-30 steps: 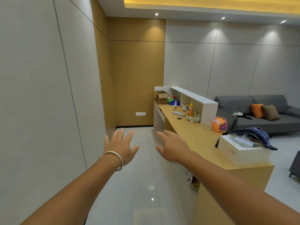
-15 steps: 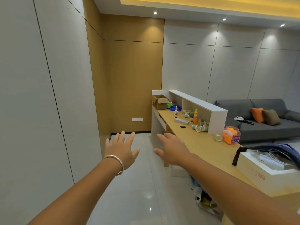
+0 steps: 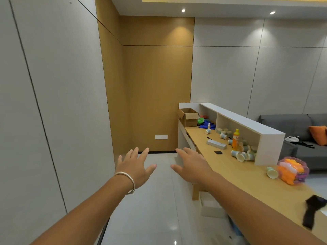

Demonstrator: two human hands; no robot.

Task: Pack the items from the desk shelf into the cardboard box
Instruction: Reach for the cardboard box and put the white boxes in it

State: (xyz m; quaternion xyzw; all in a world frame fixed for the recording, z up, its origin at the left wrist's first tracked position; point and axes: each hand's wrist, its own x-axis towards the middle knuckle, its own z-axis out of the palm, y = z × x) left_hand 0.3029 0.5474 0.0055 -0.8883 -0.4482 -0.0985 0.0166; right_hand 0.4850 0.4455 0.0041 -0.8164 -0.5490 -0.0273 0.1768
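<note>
Head view: one cardboard box (image 3: 189,117) sits open at the table's (image 3: 228,167) far end, by the desk shelf (image 3: 247,123), with one orange bottle (image 3: 236,139) and a dozen or so toppled paper cups (image 3: 241,157) spilling out. Left hand (image 3: 135,167) and right hand (image 3: 192,166) hover spread and empty, well short. Best to close in first, then lift the bottle upright and gather cups one by one.

Interior with pale grey panelled walls (image 3: 53,103) and a tan wood-toned corner panel (image 3: 155,96) bearing a white wall plate (image 3: 161,137). Glossy light floor tiles (image 3: 155,209); recessed ceiling spotlights (image 3: 183,10). Grey sofa (image 3: 292,124) with orange cushion (image 3: 318,137) at right
</note>
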